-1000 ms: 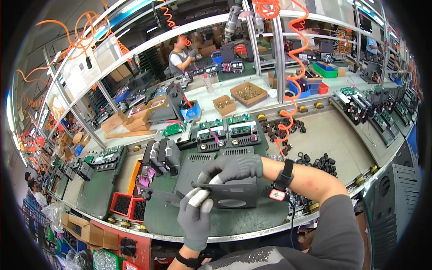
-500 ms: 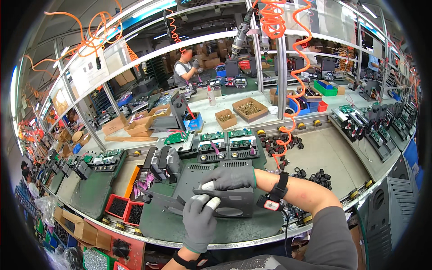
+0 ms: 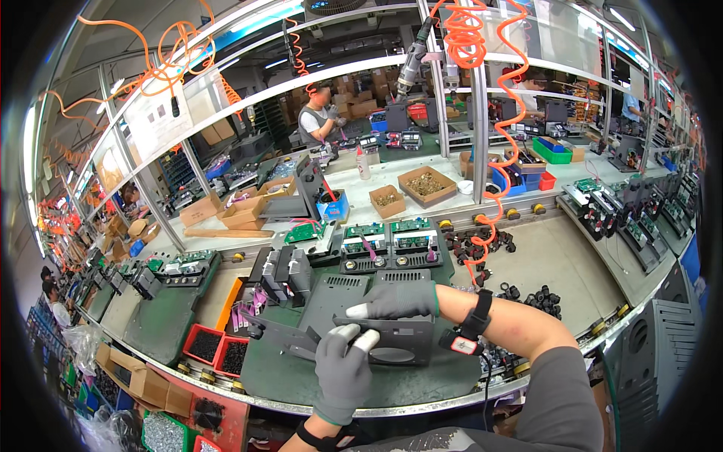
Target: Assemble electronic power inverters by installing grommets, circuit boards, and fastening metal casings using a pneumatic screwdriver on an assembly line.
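Note:
A dark grey sheet-metal casing stands on the green work mat (image 3: 290,380) in front of me. Its near panel (image 3: 410,331) is upright, with an oval cutout low down. My left hand (image 3: 343,373), in a grey glove with pale fingertips, has its fingers curled at that panel's left edge, the thumb against the near face. Over the top edge lies my gloved right hand (image 3: 395,300), fingers bent behind the panel. Whether either hand also pinches a small part is hidden. To the left, another dark flat panel (image 3: 282,337) leans outward.
Finned heat sinks (image 3: 282,273) and green circuit boards (image 3: 365,233) stand behind the casing. Red bins (image 3: 203,343) of small black parts sit left. Black fittings (image 3: 531,301) lie right. An orange coiled hose (image 3: 506,113) hangs ahead. Across the line, a person (image 3: 316,120) works.
The whole scene sits slightly farther right and lower in the picture. Both hands stay at nearly the same spots on the panel, with only small finger shifts.

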The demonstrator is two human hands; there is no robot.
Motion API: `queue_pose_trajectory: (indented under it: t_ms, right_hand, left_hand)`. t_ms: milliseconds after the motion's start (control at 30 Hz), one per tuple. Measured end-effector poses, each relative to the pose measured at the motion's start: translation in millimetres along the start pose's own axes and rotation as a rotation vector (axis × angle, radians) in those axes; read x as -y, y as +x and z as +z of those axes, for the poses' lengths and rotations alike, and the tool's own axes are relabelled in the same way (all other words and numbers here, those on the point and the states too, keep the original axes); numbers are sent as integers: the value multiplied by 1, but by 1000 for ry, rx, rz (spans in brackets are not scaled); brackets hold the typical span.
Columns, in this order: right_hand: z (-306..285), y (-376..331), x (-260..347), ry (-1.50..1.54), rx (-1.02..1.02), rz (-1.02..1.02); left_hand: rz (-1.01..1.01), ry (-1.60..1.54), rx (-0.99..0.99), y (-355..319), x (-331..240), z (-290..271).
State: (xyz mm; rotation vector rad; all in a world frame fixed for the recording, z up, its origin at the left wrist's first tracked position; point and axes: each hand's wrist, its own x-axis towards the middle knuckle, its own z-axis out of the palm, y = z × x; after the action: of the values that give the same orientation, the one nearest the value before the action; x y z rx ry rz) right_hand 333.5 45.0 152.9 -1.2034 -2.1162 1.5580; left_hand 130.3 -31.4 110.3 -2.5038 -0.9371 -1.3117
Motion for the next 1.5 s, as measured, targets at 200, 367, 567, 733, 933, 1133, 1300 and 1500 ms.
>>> queue_pose_trajectory:
  t_ms: [200, 367, 567, 733, 933, 1133, 1300, 1500]
  right_hand:
    - [-4, -1, -3, -136, 64, -113]
    - [-6, -2, 4, -73, 43, 107]
    - [-8, -1, 8, -221, 85, -52]
    - [-4, 4, -4, -58, 41, -393]
    - [-6, 5, -3, -85, 38, 28]
    - [-4, -4, 6, -230, 52, -279]
    - [-3, -4, 2, -109, -29, -96]
    - [-6, 0, -7, -257, 70, -253]
  left_hand:
    - [-594, -570, -6, -8, -2, 1]
    - [-4, 37, -50, -6, 3, 0]
    - [-116, -50, 13, 0, 0, 1]
    - [-257, -350, -42, -1, -1, -6]
    - [-91, -4, 33, 0, 1, -5]
    - [-630, -400, 248, 0, -3, -5]
    - [36, -15, -34, -5, 3, -6]
    - [-198, -38, 212, -6, 7, -1]
